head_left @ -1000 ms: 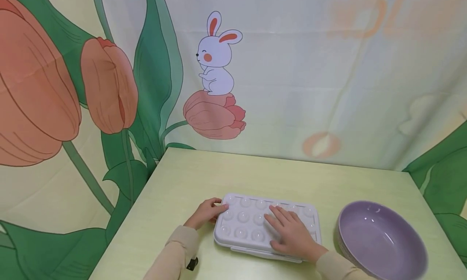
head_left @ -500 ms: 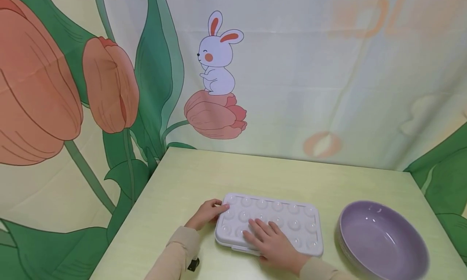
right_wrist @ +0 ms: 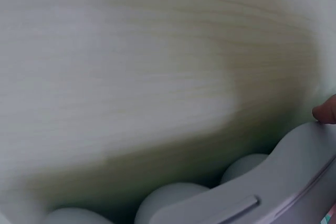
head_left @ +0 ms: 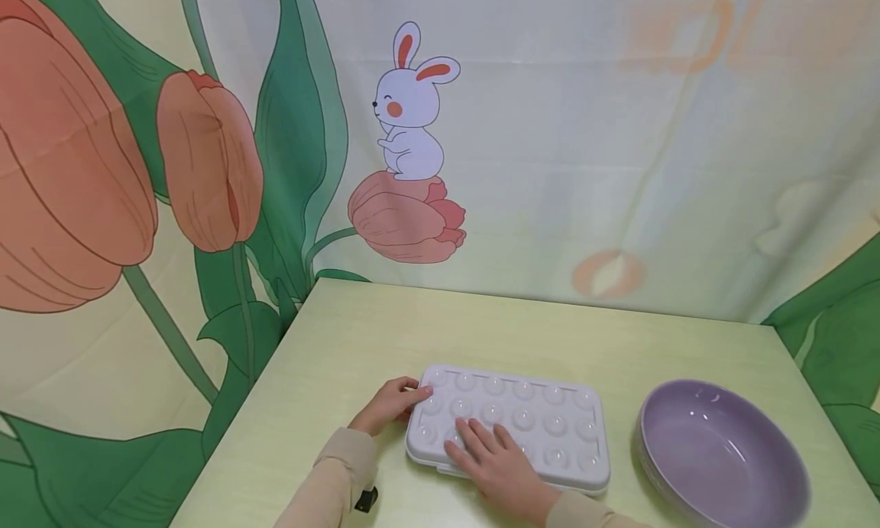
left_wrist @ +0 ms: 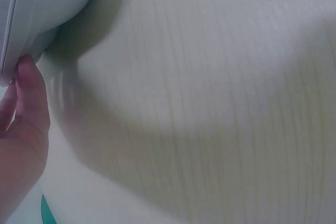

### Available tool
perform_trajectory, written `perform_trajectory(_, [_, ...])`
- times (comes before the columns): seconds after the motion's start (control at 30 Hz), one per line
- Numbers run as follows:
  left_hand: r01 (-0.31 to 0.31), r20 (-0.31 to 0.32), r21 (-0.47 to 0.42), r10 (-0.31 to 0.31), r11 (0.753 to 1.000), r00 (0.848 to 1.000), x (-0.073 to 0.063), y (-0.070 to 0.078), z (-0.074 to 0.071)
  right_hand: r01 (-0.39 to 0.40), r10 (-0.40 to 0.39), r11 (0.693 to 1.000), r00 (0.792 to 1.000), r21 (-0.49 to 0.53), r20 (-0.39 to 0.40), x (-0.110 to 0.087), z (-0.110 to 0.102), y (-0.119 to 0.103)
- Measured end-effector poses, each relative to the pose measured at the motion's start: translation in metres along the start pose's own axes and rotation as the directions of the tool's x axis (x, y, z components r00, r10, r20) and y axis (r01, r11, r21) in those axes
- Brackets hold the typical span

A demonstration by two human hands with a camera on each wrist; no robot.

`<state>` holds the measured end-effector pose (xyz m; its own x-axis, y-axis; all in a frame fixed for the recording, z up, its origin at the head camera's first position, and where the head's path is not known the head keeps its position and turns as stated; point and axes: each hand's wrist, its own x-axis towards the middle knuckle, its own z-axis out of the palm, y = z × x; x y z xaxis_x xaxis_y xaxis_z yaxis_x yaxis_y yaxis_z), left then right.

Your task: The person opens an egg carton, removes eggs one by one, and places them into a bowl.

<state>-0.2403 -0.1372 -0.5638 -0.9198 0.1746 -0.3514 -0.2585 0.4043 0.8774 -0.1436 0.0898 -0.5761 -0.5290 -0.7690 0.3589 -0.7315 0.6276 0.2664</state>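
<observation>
White dimpled case (head_left: 522, 419) — lying left of the purple bowl (head_left: 723, 453); left hand (head_left: 388, 406) gripping the end farthest from the bowl, right hand (head_left: 499, 469) spread loosely on its top; watching remotely, I judge lopsided pressing could make the case tip — or skid

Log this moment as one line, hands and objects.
Left hand: grips left end of white case | Right hand: rests on its top | Purple bowl: on table, right of case
</observation>
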Motion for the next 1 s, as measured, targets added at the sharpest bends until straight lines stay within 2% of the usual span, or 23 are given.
perform_trajectory(0.17, [0.001, 0.000, -0.005, -0.001, 1.000, 1.000, 0.000, -0.001, 0.000, -0.013, 0.013, 1.000, 1.000, -0.028, 0.026, 0.001, 0.003, -0.005])
perform_trajectory(0.43, [-0.010, -0.019, -0.024, 0.010, 1.000, 1.000, -0.001, -0.003, 0.001, -0.048, 0.050, 0.997, 0.998, -0.065, 0.026, 0.003, 0.007, -0.011])
perform_trajectory(0.7, [-0.033, -0.038, -0.027, 0.032, 0.999, 0.999, -0.003, 0.000, 0.001, -0.068, 0.078, 0.992, 0.993, -0.109, 0.093, 0.008, 0.007, -0.014])
perform_trajectory(1.0, [-0.042, -0.055, -0.029, 0.040, 0.999, 0.998, -0.005, 0.004, 0.002, -0.073, 0.085, 0.989, 0.993, -0.128, 0.087, 0.014, 0.002, -0.017])
